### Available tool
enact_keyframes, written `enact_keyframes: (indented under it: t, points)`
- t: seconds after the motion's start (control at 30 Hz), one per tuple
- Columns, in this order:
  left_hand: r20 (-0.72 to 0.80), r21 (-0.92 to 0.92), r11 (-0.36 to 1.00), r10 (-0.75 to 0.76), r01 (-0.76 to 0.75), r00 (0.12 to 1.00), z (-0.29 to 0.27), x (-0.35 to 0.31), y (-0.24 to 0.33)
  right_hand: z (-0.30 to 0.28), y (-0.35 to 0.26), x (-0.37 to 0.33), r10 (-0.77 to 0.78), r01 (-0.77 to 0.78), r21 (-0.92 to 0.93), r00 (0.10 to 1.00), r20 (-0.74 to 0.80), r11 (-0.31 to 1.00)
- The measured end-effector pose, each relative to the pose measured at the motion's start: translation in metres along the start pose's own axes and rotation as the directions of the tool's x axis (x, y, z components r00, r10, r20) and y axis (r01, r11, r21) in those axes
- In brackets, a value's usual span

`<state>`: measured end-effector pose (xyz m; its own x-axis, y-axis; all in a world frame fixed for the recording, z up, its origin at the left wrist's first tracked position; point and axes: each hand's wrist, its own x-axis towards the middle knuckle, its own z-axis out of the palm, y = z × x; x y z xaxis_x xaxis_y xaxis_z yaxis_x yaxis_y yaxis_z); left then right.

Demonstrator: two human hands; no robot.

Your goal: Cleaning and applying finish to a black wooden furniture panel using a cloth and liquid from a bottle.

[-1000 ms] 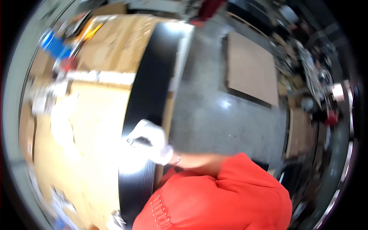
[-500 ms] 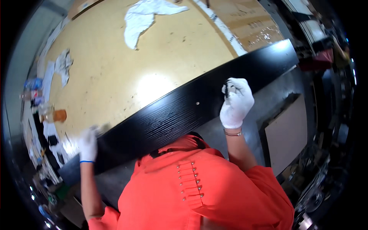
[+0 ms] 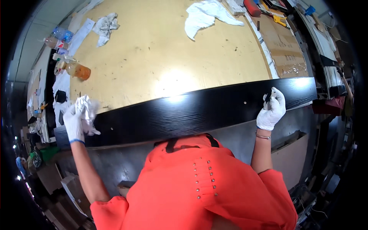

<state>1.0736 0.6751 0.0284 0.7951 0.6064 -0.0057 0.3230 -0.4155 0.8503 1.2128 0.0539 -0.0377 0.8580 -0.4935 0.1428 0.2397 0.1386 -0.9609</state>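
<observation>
A long black board [image 3: 168, 117] with a wood-grain surface lies along the near edge of the table, with a few small pale spots on it. Near its left end, my left hand [image 3: 73, 122], in a white knit glove, is closed on a crumpled white cloth [image 3: 89, 115], slightly blurred. My right hand [image 3: 273, 111], gloved too, is over the board's right part with its fingers curled together. Dark patches show at those fingertips; whether they are stains or a small held thing I cannot make out.
Beyond the board spreads a tan tabletop [image 3: 138, 73]. A white cloth [image 3: 209, 17] and a greyish rag [image 3: 105, 28] lie on it. An orange-filled bottle [image 3: 78, 71] lies left, near other bottles. Flattened cardboard [image 3: 285, 50] and a yellow-handled tool [image 3: 280, 20] are at right.
My view has turned, so the board now runs nearly level. My left hand has come up with a white cloth in view. My right hand remains closed over the board, nearer its right end.
</observation>
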Motion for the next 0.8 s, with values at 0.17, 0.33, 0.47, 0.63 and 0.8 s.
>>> enact_keyframes:
  t: [0.17,0.33,0.47,0.63,0.8]
  points:
    - [0.389,0.329,0.75,0.446,-0.573,0.806,0.134,-0.084,0.093,0.054,-0.006,-0.052,0.084,-0.091,0.073,0.993,0.086,0.993]
    - [0.326,0.462,0.704,0.43,-0.539,0.842,0.063,-0.045,0.006,0.077,0.005,-0.078,0.028,-0.013,-0.083,0.983,0.183,0.996]
    - [0.183,0.909,0.271,0.422,-0.316,0.888,-0.19,0.035,-0.183,0.085,0.012,-0.074,0.009,-0.009,-0.002,0.988,0.152,1.0]
    - [-0.174,-0.064,0.964,0.243,-0.257,0.954,-0.131,0.047,-0.161,0.077,0.014,-0.072,-0.017,0.023,-0.113,0.998,0.059,0.993]
    - [0.175,0.177,0.939,0.264,-0.294,0.949,-0.094,0.047,-0.152,0.1,0.012,-0.073,0.071,-0.061,-0.14,0.995,0.071,0.988]
